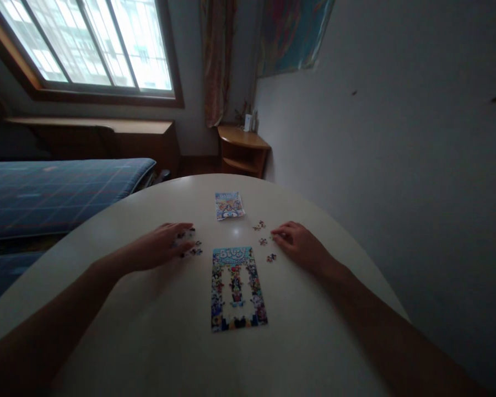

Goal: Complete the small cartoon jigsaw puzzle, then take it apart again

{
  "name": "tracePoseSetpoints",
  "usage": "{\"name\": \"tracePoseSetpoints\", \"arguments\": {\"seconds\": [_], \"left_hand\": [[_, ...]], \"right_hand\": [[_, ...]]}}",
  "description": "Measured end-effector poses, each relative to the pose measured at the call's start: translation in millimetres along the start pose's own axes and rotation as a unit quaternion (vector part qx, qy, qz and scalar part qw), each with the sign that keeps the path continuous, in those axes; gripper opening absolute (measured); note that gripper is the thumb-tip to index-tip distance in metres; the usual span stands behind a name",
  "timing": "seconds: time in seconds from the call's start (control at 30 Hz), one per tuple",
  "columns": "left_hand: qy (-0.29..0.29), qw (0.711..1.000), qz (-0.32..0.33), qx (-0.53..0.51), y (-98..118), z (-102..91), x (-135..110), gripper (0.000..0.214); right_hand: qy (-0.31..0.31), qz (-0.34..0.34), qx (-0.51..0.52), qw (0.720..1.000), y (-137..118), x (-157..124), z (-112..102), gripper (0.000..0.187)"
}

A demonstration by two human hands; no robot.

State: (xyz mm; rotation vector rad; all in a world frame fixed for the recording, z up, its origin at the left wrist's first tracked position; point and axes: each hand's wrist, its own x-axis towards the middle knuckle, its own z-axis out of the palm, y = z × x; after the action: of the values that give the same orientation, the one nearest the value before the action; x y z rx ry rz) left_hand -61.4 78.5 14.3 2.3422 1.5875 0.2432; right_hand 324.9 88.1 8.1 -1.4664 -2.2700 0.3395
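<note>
A colourful jigsaw puzzle (237,288) lies flat near the middle of a round white table (161,342), with two white gaps in its centre. My left hand (161,245) rests palm down left of it, fingers stretched over a small heap of loose pieces (191,246). My right hand (298,241) lies to the right of the puzzle, fingers curled, fingertips touching the table beside several scattered pieces (264,241). Whether it pinches a piece I cannot make out. A small picture card (229,205) lies beyond the puzzle.
A bed with a blue checked cover (58,190) stands left of the table. A wooden corner shelf (242,146) and a low cabinet (107,138) sit under the window. A white wall runs close along the right.
</note>
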Motion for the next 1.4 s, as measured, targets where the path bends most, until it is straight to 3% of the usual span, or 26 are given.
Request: {"name": "tracePoseSetpoints", "arguments": {"seconds": [0.1,0.2,0.53,0.97,1.4], "left_hand": [[-0.054,0.998,-0.023,0.009,-9.7,-18.8,-9.1,0.085],[-0.075,0.997,-0.029,0.016,-14.1,-24.4,-12.7,0.085],[-0.068,0.995,-0.068,-0.012,-24.9,-22.2,-4.5,0.054],[-0.081,0.994,-0.075,-0.004,-20.0,-23.6,-3.7,0.035],[-0.064,0.995,-0.069,0.013,-12.7,-21.9,-4.5,0.033]], "right_hand": [[-0.039,-0.021,-0.021,0.999,-1.9,-5.1,-7.8,0.042],[-0.069,-0.034,-0.036,0.996,-6.1,-10.7,-13.6,0.06],[-0.046,-0.012,-0.042,0.998,-9.2,-3.1,-7.4,0.026],[-0.034,-0.016,-0.04,0.998,-5.9,-3.8,-4.7,0.023],[0.048,0.031,-0.039,0.998,1.9,0.3,3.5,0.021]]}}
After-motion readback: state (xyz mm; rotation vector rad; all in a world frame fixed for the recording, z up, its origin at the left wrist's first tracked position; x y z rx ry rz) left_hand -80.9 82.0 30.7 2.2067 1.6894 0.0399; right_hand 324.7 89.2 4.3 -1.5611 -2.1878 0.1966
